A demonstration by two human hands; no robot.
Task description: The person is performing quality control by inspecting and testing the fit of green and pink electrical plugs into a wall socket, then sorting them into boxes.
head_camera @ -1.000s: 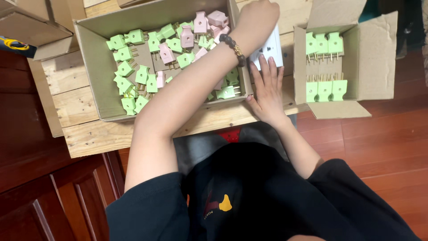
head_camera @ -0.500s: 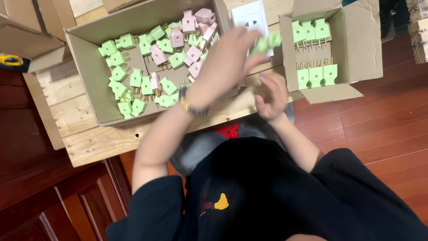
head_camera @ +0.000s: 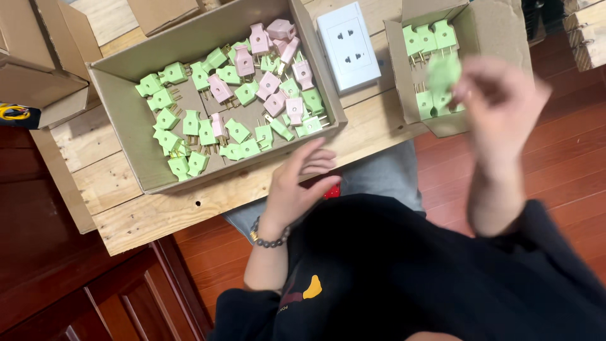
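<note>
My left hand (head_camera: 297, 183), with a bead bracelet on the wrist, hovers open over the front edge of the wooden board (head_camera: 164, 215), just below the large cardboard box (head_camera: 117, 120). That box holds several loose green plugs (head_camera: 202, 132) and pink plugs (head_camera: 273, 83). My right hand (head_camera: 499, 95) is raised and blurred in front of the small cardboard box (head_camera: 499, 25), pinching a green plug (head_camera: 443, 72). Several green plugs (head_camera: 421, 39) stand in rows inside the small box. A white wall socket (head_camera: 348, 45) lies between the two boxes.
More cardboard boxes (head_camera: 31, 63) stand at the far left beside a yellow and black object (head_camera: 14, 113). Dark wooden furniture (head_camera: 95, 297) is at the lower left and red-brown floor (head_camera: 568, 170) on the right. My lap fills the bottom.
My left hand has pulled back from over the large box towards my body. My right hand has risen from beside the socket to the small box, now with a green plug in it.
</note>
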